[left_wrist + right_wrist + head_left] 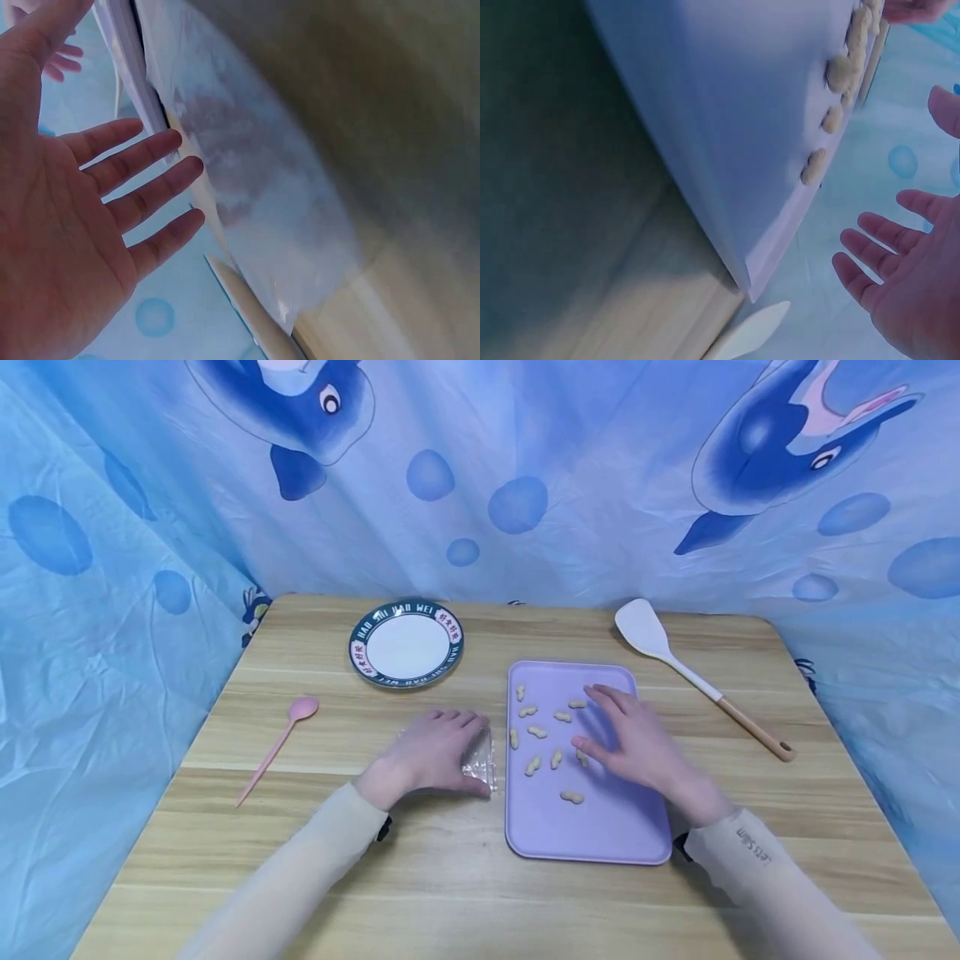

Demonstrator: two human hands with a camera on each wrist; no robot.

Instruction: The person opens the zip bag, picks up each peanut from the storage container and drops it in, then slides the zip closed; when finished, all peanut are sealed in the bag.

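A clear plastic bag lies flat on the table, left of a purple tray. My left hand hovers over the bag with fingers spread; in the left wrist view the fingers are extended and the palm holds nothing, the bag lying below. Several unshelled peanuts are scattered over the tray's left and middle. Above the tray's right side is my right hand, thumb and fingers apart. The right wrist view shows this hand with nothing in it, and peanuts on the tray.
A white plate with a dark patterned rim stands at the back left. Further left lies a pink spoon. To the tray's right is a white spatula with a wooden handle. A blue dolphin-print curtain hangs behind the table.
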